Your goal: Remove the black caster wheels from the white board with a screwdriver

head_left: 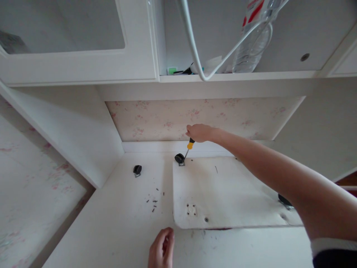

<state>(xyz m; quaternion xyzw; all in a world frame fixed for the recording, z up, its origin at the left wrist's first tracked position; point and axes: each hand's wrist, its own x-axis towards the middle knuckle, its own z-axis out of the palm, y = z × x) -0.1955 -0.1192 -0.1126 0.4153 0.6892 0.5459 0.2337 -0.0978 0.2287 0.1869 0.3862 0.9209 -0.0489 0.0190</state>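
Observation:
My right hand [198, 132] reaches far across the desk and is closed round a screwdriver [189, 146] with a yellow and black handle. Its tip rests on the mounting plate of a black caster wheel [179, 159] at the far left corner of a worn white board [223, 193] lying flat. My left hand [161, 249] rests at the near edge of the desk, fingers curled loosely, and I cannot make out anything in it. A loose black caster [137, 170] stands to the left of the board. Several small dark screws [154, 201] lie scattered between that caster and the board.
Another black caster [285, 200] shows at the board's right side, partly behind my arm. Four screw holes [191, 209] mark the board's near left corner. Above, a shelf [240, 76] holds a plastic water bottle [252, 41], a white cable [195, 48] and small items. Cabinet walls flank both sides.

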